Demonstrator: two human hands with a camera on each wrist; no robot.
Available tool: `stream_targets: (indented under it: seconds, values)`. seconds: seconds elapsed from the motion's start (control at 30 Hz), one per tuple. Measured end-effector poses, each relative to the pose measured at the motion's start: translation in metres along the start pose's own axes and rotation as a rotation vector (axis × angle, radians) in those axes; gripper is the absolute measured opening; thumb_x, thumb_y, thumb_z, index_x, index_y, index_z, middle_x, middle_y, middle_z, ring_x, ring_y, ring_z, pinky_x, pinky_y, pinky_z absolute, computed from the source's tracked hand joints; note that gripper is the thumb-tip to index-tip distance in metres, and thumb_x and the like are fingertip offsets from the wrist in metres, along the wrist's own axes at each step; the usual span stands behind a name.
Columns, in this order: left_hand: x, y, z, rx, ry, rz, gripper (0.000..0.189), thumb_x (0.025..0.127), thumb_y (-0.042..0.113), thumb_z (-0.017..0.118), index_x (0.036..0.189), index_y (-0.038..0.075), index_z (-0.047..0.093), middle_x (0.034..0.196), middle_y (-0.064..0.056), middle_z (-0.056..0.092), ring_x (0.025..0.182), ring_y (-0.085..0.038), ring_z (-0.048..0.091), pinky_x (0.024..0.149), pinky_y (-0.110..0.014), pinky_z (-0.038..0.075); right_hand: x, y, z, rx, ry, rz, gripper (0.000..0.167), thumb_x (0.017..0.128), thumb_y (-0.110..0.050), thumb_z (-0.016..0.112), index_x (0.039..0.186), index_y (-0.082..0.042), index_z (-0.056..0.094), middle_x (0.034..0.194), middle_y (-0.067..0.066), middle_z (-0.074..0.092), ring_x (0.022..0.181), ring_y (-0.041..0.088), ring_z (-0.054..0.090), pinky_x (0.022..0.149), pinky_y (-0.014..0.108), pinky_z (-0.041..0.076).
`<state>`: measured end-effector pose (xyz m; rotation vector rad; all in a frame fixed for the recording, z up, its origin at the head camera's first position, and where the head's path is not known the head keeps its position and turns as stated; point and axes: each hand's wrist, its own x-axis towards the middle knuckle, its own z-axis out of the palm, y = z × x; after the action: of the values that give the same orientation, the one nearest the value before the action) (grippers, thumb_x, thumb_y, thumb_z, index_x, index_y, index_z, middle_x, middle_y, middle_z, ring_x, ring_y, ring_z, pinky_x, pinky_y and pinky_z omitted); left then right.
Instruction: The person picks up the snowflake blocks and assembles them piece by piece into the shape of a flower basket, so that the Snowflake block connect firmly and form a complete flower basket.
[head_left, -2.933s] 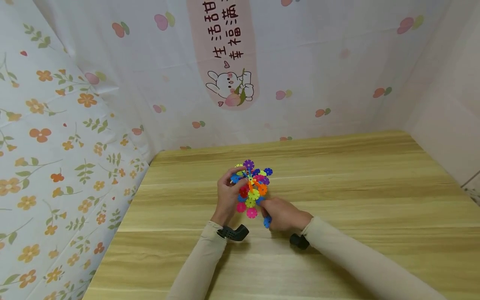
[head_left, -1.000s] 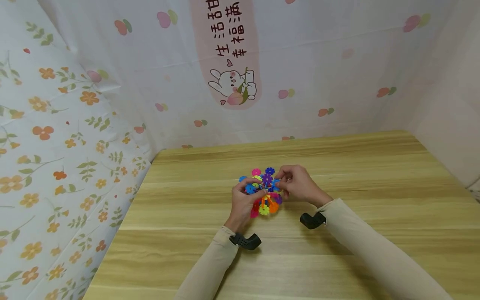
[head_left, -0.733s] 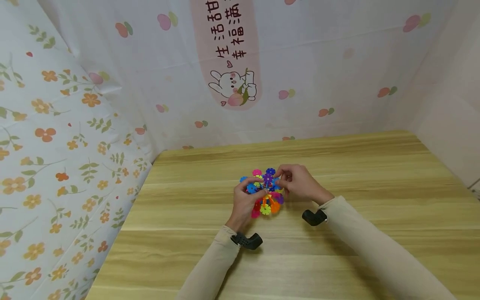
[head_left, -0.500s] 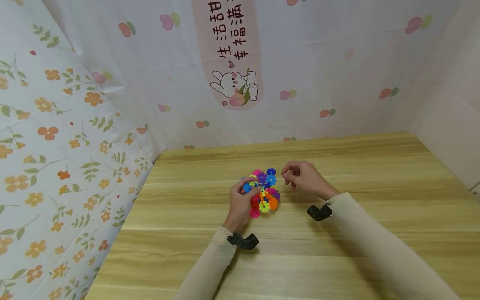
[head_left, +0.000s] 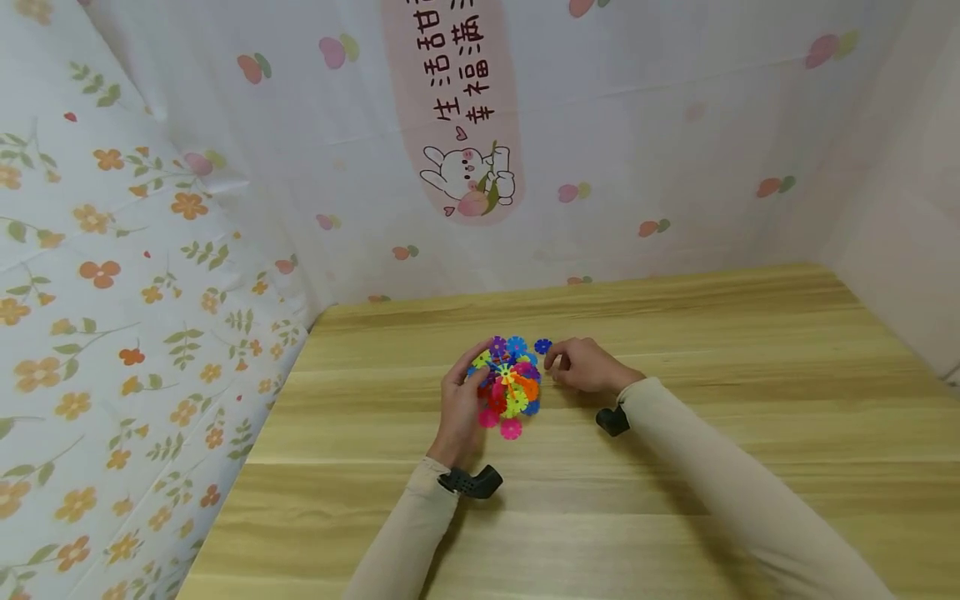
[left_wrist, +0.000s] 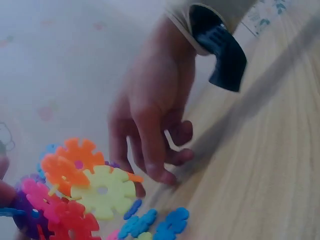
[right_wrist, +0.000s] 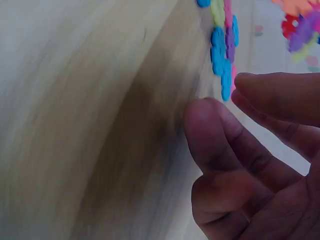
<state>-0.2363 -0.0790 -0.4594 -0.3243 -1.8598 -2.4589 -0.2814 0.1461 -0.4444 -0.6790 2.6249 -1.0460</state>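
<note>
My left hand (head_left: 459,408) holds a colourful cluster of interlocking snowflake discs (head_left: 506,377) between thumb and fingers, above the table. The left wrist view shows the cluster's orange, yellow, pink and red discs (left_wrist: 102,192) close up, with my left fingertips at the edge. Just right of the cluster is my right hand (head_left: 588,365), its fingers loosely bent. Between them the right wrist view shows nothing held. Near its fingertips lies a dark blue disc (head_left: 543,346). Several loose discs (right_wrist: 218,52) lie on the table under and around the cluster, partly hidden by it.
The wooden table (head_left: 675,500) extends around both hands. A printed cloth (head_left: 637,125) hangs behind it and a floral cloth (head_left: 112,375) along its left side. Each wrist wears a black camera mount (head_left: 471,482).
Earlier the right hand worked at the cluster; it then drew away to the right and has now come down beside the dark blue disc. The left hand and cluster shifted left.
</note>
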Motion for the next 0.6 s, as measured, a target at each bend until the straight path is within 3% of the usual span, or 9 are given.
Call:
stream_targets:
  seconds: [0.17, 0.4, 0.6]
  values:
    - [0.002, 0.003, 0.002, -0.061, 0.01, -0.006, 0.034, 0.099, 0.001, 0.037, 0.124, 0.005, 0.059, 0.133, -0.007, 0.047, 0.114, -0.027, 0.049, 0.089, -0.032, 0.046, 0.004, -0.004, 0.006, -0.009, -0.027, 0.038, 0.03, 0.082, -0.006, 0.068, 0.112, -0.008, 0.064, 0.071, 0.004, 0.059, 0.059, 0.017, 0.05, 0.055, 0.029, 0.044]
    - [0.005, 0.006, 0.002, -0.053, 0.071, 0.036, 0.029, 0.098, 0.006, 0.042, 0.12, 0.005, 0.062, 0.128, -0.01, 0.051, 0.113, -0.03, 0.05, 0.091, -0.038, 0.045, 0.014, -0.007, 0.015, -0.089, 0.003, -0.011, 0.034, 0.079, -0.013, 0.073, 0.112, -0.007, 0.065, 0.065, -0.001, 0.059, 0.056, 0.014, 0.05, 0.054, 0.028, 0.043]
    - [0.004, 0.004, 0.002, -0.021, 0.114, 0.017, 0.028, 0.095, 0.001, 0.044, 0.115, 0.001, 0.064, 0.125, -0.011, 0.052, 0.104, -0.027, 0.05, 0.084, -0.029, 0.047, 0.009, -0.005, 0.014, -0.155, 0.051, -0.024, 0.016, 0.074, -0.015, 0.078, 0.088, -0.013, 0.071, 0.075, 0.001, 0.061, 0.066, 0.015, 0.05, 0.062, 0.031, 0.045]
